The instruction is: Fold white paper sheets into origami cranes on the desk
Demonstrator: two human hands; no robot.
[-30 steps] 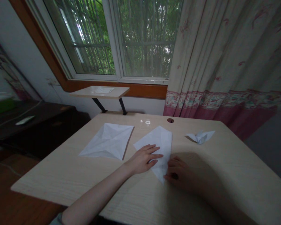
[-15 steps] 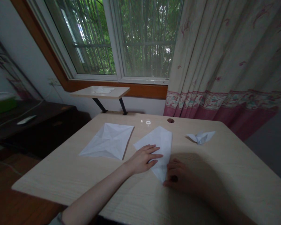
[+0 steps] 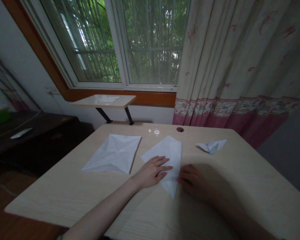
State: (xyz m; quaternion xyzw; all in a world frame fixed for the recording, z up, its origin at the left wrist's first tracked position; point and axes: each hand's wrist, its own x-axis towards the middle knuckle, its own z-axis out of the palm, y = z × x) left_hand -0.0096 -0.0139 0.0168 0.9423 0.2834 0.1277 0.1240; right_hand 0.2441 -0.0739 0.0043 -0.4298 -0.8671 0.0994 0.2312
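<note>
A partly folded white sheet of paper [image 3: 171, 148] lies on the desk, its narrow point toward me. My left hand [image 3: 155, 170] rests flat across its left and middle part, fingers spread. At the sheet's lower right edge is my right hand [image 3: 193, 181], with curled fingers and the thumb tip against the edge. It is in shadow and slightly blurred. A second white sheet [image 3: 115, 153], opened out and marked with creases, lies to the left of my left hand. Beyond my right hand sits a folded paper bird [image 3: 211, 146] with its wings spread.
The pale wooden desk [image 3: 65, 196] has a cable hole [image 3: 180, 129] near its back edge. A small raised shelf [image 3: 125, 100] on black legs holds a white paper. A dark low cabinet [image 3: 52, 128] stands at left. Behind are a barred window and a patterned curtain [image 3: 220, 66].
My right hand has slid up along the paper's right edge, away from the near point, which now shows uncovered. My left hand stays on the sheet. The camera view has shifted slightly.
</note>
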